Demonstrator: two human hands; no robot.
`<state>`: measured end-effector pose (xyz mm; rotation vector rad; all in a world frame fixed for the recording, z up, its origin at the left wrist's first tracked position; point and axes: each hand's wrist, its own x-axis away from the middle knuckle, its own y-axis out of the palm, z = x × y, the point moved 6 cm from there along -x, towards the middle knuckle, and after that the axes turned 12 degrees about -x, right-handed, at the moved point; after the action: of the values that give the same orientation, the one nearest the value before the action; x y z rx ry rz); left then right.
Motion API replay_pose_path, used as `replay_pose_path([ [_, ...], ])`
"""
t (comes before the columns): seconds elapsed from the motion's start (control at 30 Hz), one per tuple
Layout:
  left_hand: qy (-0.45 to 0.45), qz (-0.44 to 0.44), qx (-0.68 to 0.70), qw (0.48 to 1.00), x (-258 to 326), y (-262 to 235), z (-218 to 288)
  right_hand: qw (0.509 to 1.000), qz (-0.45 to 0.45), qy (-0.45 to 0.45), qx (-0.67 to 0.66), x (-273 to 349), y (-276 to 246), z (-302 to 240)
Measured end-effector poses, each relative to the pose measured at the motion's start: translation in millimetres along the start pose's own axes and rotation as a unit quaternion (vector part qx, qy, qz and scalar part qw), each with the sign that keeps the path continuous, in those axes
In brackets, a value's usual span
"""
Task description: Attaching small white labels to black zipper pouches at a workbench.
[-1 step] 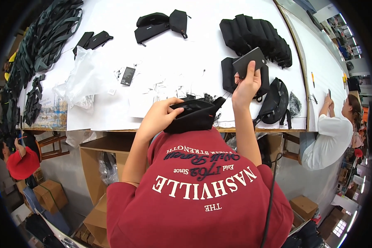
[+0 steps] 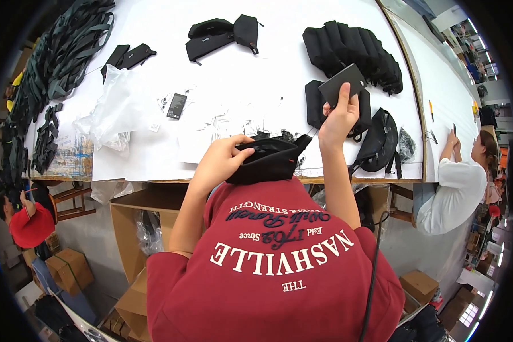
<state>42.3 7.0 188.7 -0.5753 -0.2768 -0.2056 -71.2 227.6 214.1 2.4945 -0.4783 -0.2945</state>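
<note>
Left hand (image 2: 219, 161) is clamped around a black pouch (image 2: 271, 161) right at the near edge of the white table (image 2: 279, 68). The right hand (image 2: 339, 117) is raised just past it, pinching a flat dark card (image 2: 342, 84) by its lower edge. Beyond that hand there's a stack of black bags (image 2: 353, 48), and another black bag (image 2: 379, 142) lies just to its right. A crumpled clear plastic bag (image 2: 117, 108) sits well off to the left.
</note>
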Motion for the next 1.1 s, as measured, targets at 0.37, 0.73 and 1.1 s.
replay_pose_path([
  [0.37,0.024,0.001,-0.036,0.999,-3.7,-0.5,-0.8,0.962,-0.154,-0.086,0.207,-15.5,-8.1,-18.4],
  [0.73,0.267,0.133,-0.209,0.931,5.0,-9.3,31.5,0.83,-0.388,0.103,0.388,44.5,32.6,-7.8],
  [1.1,0.361,0.151,-0.197,0.899,5.7,0.9,31.8,0.693,-0.524,0.197,0.455,78.0,21.2,16.4],
])
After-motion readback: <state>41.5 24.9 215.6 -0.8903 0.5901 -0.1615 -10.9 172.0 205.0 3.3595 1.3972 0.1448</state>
